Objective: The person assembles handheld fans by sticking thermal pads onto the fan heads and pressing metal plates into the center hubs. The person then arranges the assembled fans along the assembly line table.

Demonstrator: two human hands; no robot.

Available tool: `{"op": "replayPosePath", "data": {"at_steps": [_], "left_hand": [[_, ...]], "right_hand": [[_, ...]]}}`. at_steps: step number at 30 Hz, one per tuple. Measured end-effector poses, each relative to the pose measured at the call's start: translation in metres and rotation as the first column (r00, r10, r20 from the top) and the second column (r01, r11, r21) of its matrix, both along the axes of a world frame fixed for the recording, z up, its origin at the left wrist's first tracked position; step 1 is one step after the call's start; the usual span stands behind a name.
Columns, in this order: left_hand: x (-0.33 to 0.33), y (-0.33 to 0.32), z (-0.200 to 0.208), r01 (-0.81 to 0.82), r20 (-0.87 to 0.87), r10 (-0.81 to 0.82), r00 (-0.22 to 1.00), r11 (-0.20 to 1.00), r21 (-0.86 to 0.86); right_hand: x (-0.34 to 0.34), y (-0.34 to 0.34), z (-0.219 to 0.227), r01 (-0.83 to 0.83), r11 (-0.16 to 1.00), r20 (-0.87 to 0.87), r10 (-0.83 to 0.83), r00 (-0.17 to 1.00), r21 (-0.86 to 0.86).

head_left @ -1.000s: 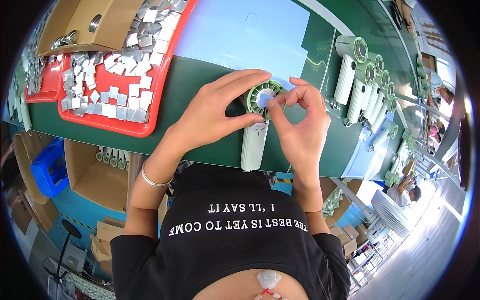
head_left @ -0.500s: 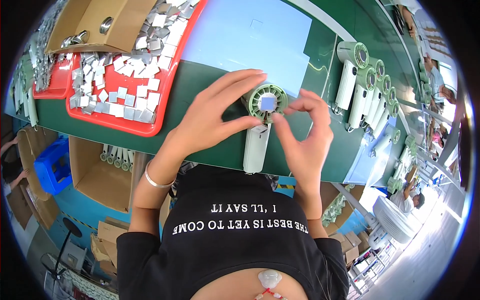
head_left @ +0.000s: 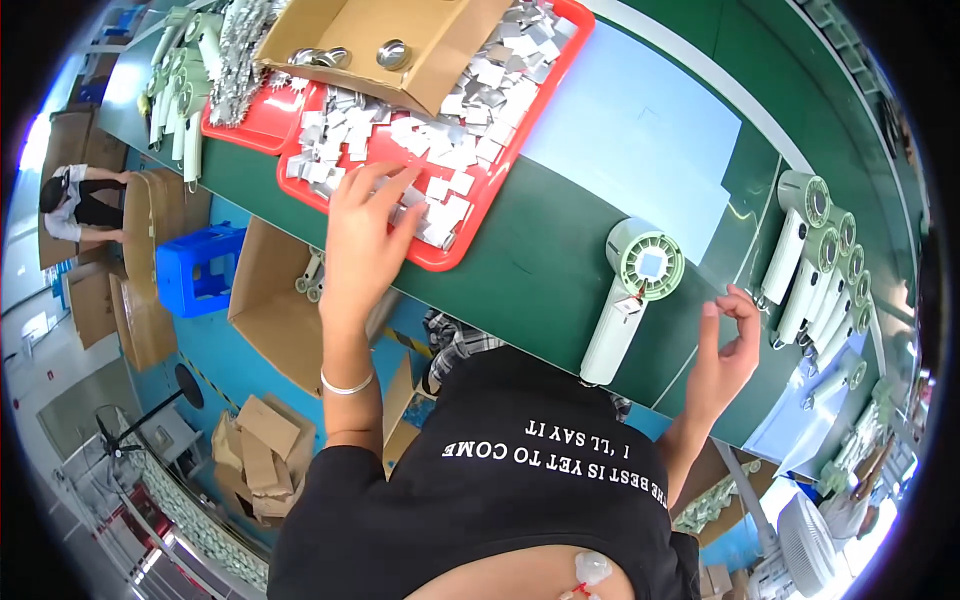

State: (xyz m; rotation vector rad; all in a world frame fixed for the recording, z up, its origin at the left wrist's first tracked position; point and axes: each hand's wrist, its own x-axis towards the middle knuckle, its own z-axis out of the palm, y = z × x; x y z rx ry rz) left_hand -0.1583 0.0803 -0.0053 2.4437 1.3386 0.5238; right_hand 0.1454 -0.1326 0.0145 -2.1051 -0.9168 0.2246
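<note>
Green workbench (head_left: 540, 270) fills centre of frame, running upper left to lower right. Red tray (head_left: 478, 215) of small white square pieces (head_left: 440, 150) sits upper centre, cardboard box (head_left: 390, 40) overlapping its far side. Row of finished pale green handheld fans (head_left: 815, 260) at right edge. One pale green fan (head_left: 632, 295) lies flat at centre right, touched by neither hand. My left hand (head_left: 362, 245) over tray's near rim, fingers spread, tips among white pieces. My right hand (head_left: 725, 345) right of fan, empty, fingers loosely curled, thumb and forefinger nearly meeting.
</note>
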Motion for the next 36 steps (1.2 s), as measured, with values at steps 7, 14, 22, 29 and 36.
{"op": "replayPosePath", "data": {"at_steps": [7, 14, 22, 29, 36], "left_hand": [[0.003, 0.004, -0.002, -0.013, 0.036, 0.01, 0.999, 0.996, 0.091], [0.021, -0.001, -0.003, 0.031, 0.137, -0.044, 0.99, 0.995, 0.095], [0.076, -0.052, 0.023, 0.267, 0.716, 0.106, 0.69, 0.882, -0.388], [0.107, -0.08, 0.021, 0.523, 0.797, 0.182, 0.576, 0.668, -0.53], [0.105, -0.087, 0.016, 0.542, 0.73, 0.231, 0.643, 0.536, -0.647]], "right_hand": [[-0.019, 0.02, 0.003, -0.123, 0.992, -0.015, 0.123, 0.992, 0.024], [-0.018, -0.003, -0.01, -0.159, 0.983, -0.004, 0.16, 0.987, 0.096], [-0.023, 0.021, 0.008, -0.456, 0.886, 0.357, 0.399, 0.844, 0.088], [-0.044, 0.035, 0.027, -0.566, 0.822, 0.509, 0.513, 0.692, -0.059], [-0.045, 0.03, 0.028, -0.535, 0.836, 0.467, 0.523, 0.712, -0.122]]}}
